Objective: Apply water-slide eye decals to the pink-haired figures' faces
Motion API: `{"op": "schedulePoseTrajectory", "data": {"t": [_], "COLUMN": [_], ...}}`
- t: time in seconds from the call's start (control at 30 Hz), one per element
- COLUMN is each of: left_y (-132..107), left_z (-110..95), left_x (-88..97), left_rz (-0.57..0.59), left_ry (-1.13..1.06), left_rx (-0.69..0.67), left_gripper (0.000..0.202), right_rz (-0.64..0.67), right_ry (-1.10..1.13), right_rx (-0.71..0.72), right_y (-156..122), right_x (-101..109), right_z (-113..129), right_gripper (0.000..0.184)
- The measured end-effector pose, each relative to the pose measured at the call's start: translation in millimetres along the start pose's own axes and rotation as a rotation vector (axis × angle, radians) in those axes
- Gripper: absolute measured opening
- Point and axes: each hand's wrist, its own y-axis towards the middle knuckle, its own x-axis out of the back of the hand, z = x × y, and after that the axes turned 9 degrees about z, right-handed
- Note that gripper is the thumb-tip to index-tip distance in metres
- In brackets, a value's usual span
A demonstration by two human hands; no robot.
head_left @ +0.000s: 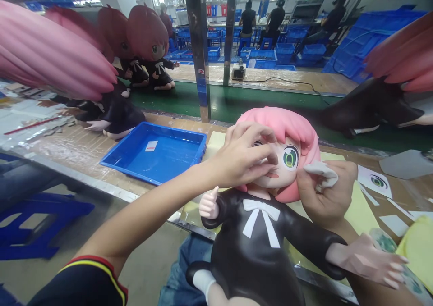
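Note:
A large doll figure (257,247) with pink hair, green eyes and a black dress with a white bow lies on its back, tilted toward me. My left hand (248,153) is closed over one side of its face with bent fingers, covering most of one eye and the nose. At the other cheek, my right hand (326,193) pinches a crumpled white cloth (321,171) close to the uncovered green eye. Yellow sheets (365,211) lie beneath the doll's head.
A blue tray (135,166) holds a small label. Beside the doll lie a printed eye card (375,181), paper scraps (394,225) and a yellow cloth (417,247). More pink-haired figures (157,67) sit along the green conveyor belt (257,101); metal posts (199,49) rise ahead. People sit far back.

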Motion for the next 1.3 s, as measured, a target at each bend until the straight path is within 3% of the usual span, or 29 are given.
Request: {"op": "schedulePoseTrajectory", "data": {"t": [0.13,0.43,0.73,0.9,1.3], "left_y": [-0.6,-5.0,-5.4,-5.7,-5.6], "left_z": [-0.6,5.0,1.8,3.7,3.0], "left_x": [1.7,-3.5,-3.2,-6.7,-2.1], "left_rz": [0.021,-0.127,-0.131,-0.197,-0.133], "left_ry": [-0.009,0.047,0.069,0.100,0.113], "left_rx": [-0.027,-0.102,-0.126,-0.132,-0.130], "left_gripper": [0.010,0.017,0.014,0.016,0.015], "right_rz": [0.018,0.008,0.000,0.003,-0.006], "right_ry": [-0.009,-0.016,-0.012,-0.010,-0.009], "right_rx": [0.034,0.051,0.045,0.050,0.058], "right_y": [1.2,-0.2,0.7,0.8,0.0], "right_x": [0.8,0.5,0.0,0.2,-0.5], "right_z": [-0.3,-1.6,-0.2,-0.3,-0.7], "right_gripper": [0.009,0.010,0.009,0.010,0.012]}}
